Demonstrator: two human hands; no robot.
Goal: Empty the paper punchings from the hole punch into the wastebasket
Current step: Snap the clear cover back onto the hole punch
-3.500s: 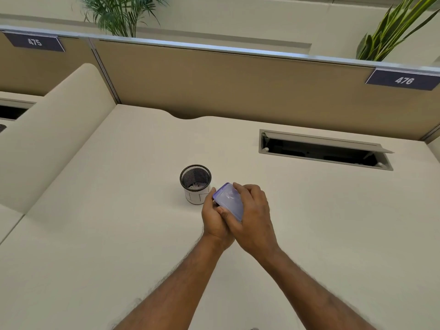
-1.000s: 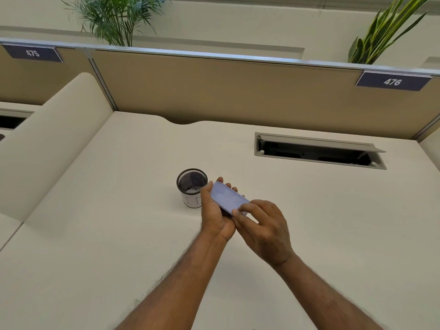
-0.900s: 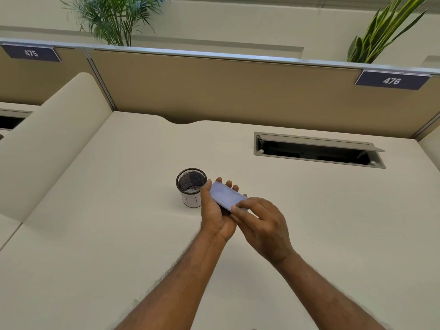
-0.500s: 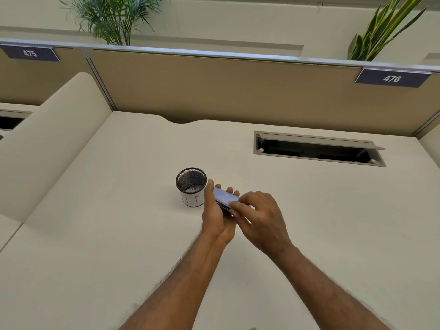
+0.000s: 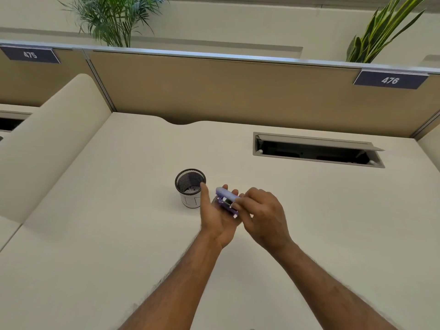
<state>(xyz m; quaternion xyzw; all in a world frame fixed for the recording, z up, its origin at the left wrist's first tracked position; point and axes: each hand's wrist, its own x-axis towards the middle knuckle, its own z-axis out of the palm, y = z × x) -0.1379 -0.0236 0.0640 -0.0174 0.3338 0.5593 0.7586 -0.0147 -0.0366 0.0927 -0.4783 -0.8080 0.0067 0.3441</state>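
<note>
Hole punch (image 5: 226,201), lilac: held just right of the wastebasket (image 5: 190,186), not yet over its mouth

Cradled in the left hand (image 5: 217,215), fingers curled beneath it, thumb raised beside the rim; pinched at its near end by right hand (image 5: 262,217) fingertips. Long axis runs from far-left to near-right, far end nearest the basket; white scraps are seen inside the basket

Open-plan office, numbered cubicle partition (image 5: 214,91), desk (image 5: 95,234) cable hatch (image 5: 316,150), potted plants (image 5: 114,17)
</note>
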